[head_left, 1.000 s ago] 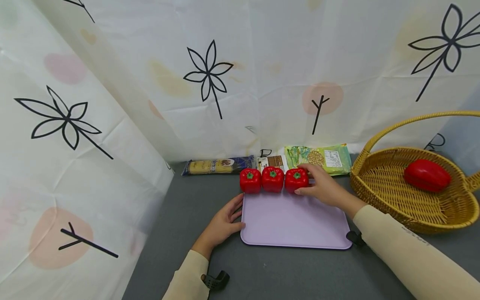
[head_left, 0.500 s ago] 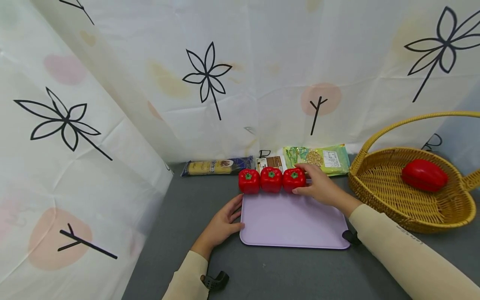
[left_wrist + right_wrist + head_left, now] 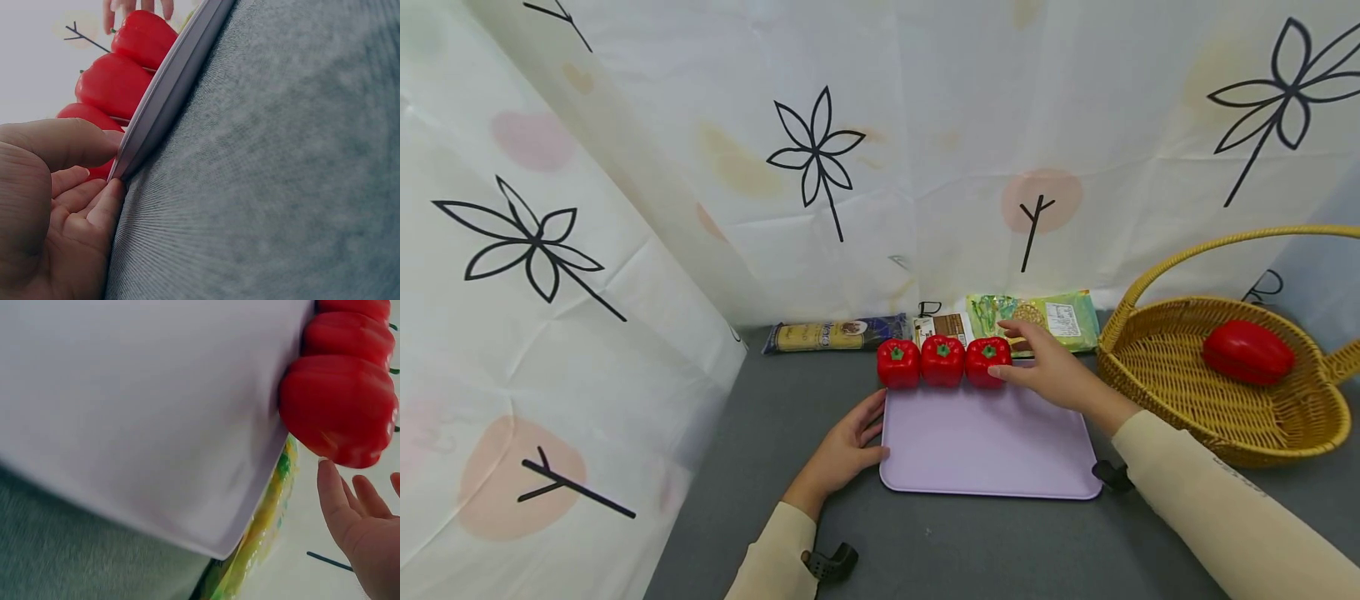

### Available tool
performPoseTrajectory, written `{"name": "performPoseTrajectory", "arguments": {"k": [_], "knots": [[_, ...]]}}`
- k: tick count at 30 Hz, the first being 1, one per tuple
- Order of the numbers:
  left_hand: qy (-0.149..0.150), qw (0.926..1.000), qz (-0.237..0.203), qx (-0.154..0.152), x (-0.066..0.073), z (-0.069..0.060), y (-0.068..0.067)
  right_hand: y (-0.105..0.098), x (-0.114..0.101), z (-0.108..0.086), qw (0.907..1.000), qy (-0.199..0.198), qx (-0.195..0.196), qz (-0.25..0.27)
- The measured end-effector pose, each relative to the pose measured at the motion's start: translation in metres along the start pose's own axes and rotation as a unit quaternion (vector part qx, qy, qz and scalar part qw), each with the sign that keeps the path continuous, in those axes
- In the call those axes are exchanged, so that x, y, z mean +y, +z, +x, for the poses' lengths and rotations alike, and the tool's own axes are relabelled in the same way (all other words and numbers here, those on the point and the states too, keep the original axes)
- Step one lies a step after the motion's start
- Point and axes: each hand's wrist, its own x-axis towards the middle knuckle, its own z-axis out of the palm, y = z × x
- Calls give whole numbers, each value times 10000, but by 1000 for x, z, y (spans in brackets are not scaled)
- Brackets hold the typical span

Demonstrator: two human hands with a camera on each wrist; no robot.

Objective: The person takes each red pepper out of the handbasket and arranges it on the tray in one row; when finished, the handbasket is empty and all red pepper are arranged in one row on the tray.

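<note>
Three red bell peppers stand in a row along the back of a lilac tray point(image 3: 988, 446): a left pepper point(image 3: 898, 363), a middle pepper point(image 3: 943, 362) and a right pepper point(image 3: 987, 363). Beside the right pepper is my right hand point(image 3: 1048, 369), fingers spread and lifted off its side. In the right wrist view, the thumb tip is very near or just touching that pepper point(image 3: 340, 409). My left hand point(image 3: 847, 444) rests against the tray's left edge, its thumb and fingers spaced along the rim point(image 3: 156, 94).
A wicker basket point(image 3: 1180, 417) with a tall handle stands at the right, holding another red pepper point(image 3: 1247, 352). Behind the tray lie a long blue-and-yellow packet point(image 3: 831, 333), a brown-and-white packet point(image 3: 951, 324) and a green bag point(image 3: 1066, 321). A patterned cloth point(image 3: 925, 167) hangs behind the grey table point(image 3: 925, 550).
My right hand has opened away from the right pepper and drawn slightly to the right. All three peppers stay in line on the tray. The left hand keeps its place.
</note>
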Motion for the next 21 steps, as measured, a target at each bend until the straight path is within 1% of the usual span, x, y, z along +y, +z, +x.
{"name": "performPoseTrajectory", "arguments": {"k": [5,12,14,19,21], "knots": [[5,10000,16,7,1,0,0,-10,-1,-7,9997,-127,117,147],[-34,10000,14,34,1,0,1,-24,-2,-21,9988,-209,310,319],[-44,10000,9,36,1,-1,1,-27,-2,-25,9978,-351,405,401],[-31,10000,10,27,1,-1,1,-35,2,-34,9922,-865,704,555],[-26,10000,10,22,1,-1,1,-39,2,-39,9903,-972,791,607]]}}
